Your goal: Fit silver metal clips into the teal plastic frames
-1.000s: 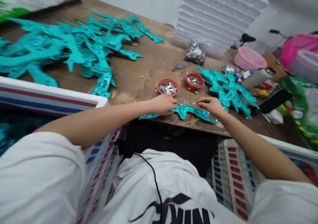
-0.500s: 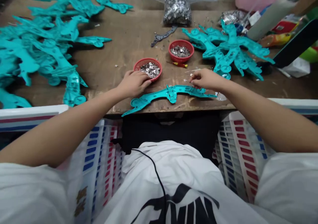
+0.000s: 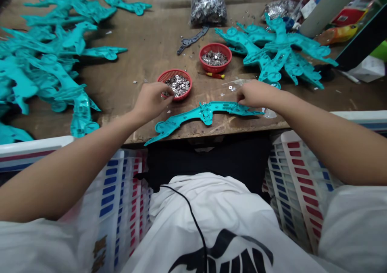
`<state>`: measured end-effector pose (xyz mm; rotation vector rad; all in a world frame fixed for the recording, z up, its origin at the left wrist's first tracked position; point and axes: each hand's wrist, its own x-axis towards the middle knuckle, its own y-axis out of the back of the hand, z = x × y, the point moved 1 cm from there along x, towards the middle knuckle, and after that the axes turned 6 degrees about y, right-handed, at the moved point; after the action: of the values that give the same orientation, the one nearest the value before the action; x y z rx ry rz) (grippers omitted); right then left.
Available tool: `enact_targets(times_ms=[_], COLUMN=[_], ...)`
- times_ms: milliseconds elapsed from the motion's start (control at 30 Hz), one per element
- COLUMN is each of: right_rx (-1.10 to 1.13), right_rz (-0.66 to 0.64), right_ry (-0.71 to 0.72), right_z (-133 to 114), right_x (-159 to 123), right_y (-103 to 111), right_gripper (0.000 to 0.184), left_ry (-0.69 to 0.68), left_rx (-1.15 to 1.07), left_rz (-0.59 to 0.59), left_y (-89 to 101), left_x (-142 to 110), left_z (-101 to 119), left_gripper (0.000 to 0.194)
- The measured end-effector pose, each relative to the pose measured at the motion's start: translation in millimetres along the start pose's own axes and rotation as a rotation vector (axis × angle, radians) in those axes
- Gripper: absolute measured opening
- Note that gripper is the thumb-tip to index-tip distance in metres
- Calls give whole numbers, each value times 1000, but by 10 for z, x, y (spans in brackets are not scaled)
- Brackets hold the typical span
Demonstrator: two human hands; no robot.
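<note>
Head view: the right hand [image 3: 255, 94] curls over the arched teal plastic piece [image 3: 205, 113], which lies crosswise, its lower end pointing left. The left hand [image 3: 152, 101] sits at a red basket [image 3: 177, 84]; whether it holds anything is unclear.

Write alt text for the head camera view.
A person's left hand reaches to the rim of a red basket of small metal pieces, while the right hand is at a curved turquoise plastic piece on a wooden workbench. More turquoise pieces lie heaped nearby.
</note>
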<state>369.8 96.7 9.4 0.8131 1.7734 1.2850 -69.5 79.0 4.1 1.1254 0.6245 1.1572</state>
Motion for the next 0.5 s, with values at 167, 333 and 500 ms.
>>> enact_targets(times_ms=[167,333,500], right_rx=[-104,-195,-140], right_rz=[-91,-109,-27], right_ry=[-26,-52,-18], right_z=[-80,-286,-363], right_x=[-15,-48,-110], right_y=[-82,-106,-20], right_gripper=[7,4,9], left_ry=[-2,-78,-286], left_rx=[-36,-90,-189], left_rz=[30,-4,-245], left_y=[-2,-1,-143], left_x=[-4,-46,-192], left_z=[14,112,395], left_gripper=[26,31,33])
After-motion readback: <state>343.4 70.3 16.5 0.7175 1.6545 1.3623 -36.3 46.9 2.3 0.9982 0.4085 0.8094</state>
